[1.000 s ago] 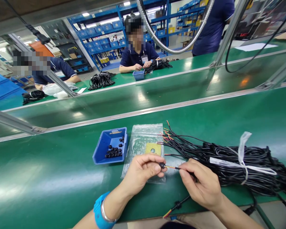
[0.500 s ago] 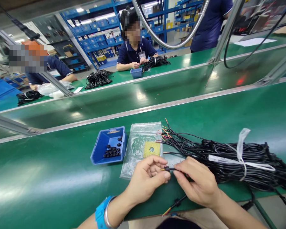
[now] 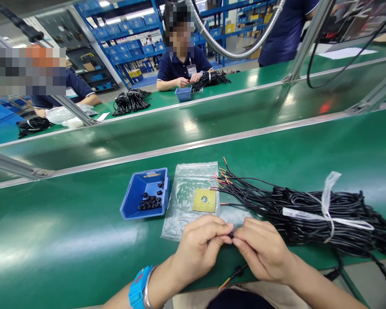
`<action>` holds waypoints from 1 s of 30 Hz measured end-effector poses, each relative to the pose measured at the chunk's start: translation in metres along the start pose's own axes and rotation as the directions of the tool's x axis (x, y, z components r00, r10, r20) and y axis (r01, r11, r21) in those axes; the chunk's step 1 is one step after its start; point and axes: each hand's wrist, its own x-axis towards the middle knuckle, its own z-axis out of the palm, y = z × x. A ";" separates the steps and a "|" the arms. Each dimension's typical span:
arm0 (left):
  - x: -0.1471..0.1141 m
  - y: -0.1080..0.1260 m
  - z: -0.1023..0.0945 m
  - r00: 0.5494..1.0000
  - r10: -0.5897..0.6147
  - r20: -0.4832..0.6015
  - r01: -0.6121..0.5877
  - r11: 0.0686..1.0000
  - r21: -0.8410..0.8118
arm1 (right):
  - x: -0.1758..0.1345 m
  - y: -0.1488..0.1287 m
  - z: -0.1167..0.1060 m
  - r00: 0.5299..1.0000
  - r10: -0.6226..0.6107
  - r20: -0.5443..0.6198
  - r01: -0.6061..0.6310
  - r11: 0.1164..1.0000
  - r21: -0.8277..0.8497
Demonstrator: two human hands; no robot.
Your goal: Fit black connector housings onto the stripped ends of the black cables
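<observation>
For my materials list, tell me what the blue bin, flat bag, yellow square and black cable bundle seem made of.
Blue bin: probably moulded plastic, satin, evenly coloured.
Flat bag: clear plastic film, glossy; it is see-through, wrinkled and glinting.
Yellow square: perhaps sponge, matte and speckled; the look leaves it open.
Black cable bundle: likely plastic or rubber sheathing, smooth with a slight sheen.
</observation>
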 end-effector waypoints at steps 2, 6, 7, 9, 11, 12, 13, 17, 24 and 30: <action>0.001 0.001 0.000 1.000 -0.021 0.005 0.021 1.000 -0.020 | 0.000 -0.001 0.001 1.000 0.000 -0.020 0.000 1.000 0.002; 0.001 0.000 0.001 0.996 -0.092 0.015 0.093 0.992 -0.080 | -0.002 -0.001 0.002 0.999 0.028 -0.040 -0.028 1.000 0.003; 0.001 0.000 0.002 0.995 -0.103 0.017 0.104 0.990 -0.091 | -0.003 -0.001 0.003 0.999 0.030 -0.043 -0.030 1.000 -0.001; -0.001 0.000 0.003 0.993 -0.117 0.018 0.119 0.989 -0.094 | -0.004 -0.001 0.003 0.999 0.031 -0.045 -0.032 0.999 -0.010; -0.003 -0.001 0.005 0.992 -0.126 0.019 0.127 0.989 -0.078 | -0.004 -0.001 0.004 0.999 0.027 -0.043 -0.027 1.000 -0.015; -0.004 -0.001 0.005 0.992 -0.128 0.018 0.129 0.989 -0.067 | -0.004 0.000 0.004 0.999 0.024 -0.041 -0.024 1.000 -0.013; -0.004 -0.002 0.006 0.992 -0.126 0.015 0.126 0.991 -0.054 | -0.004 0.000 0.004 0.999 0.023 -0.039 -0.024 1.000 -0.008; -0.006 -0.003 0.010 0.995 -0.103 -0.002 0.103 0.995 -0.020 | -0.002 0.001 0.002 0.999 0.016 -0.032 -0.016 1.000 0.013; -0.005 -0.003 0.010 0.953 -0.298 0.049 0.303 0.942 -0.142 | 0.000 0.004 -0.001 0.995 0.078 -0.067 -0.073 0.994 0.077; -0.005 -0.003 0.011 0.960 -0.278 0.045 0.281 0.951 -0.130 | 0.000 0.003 -0.003 0.991 0.124 -0.046 -0.118 0.986 0.115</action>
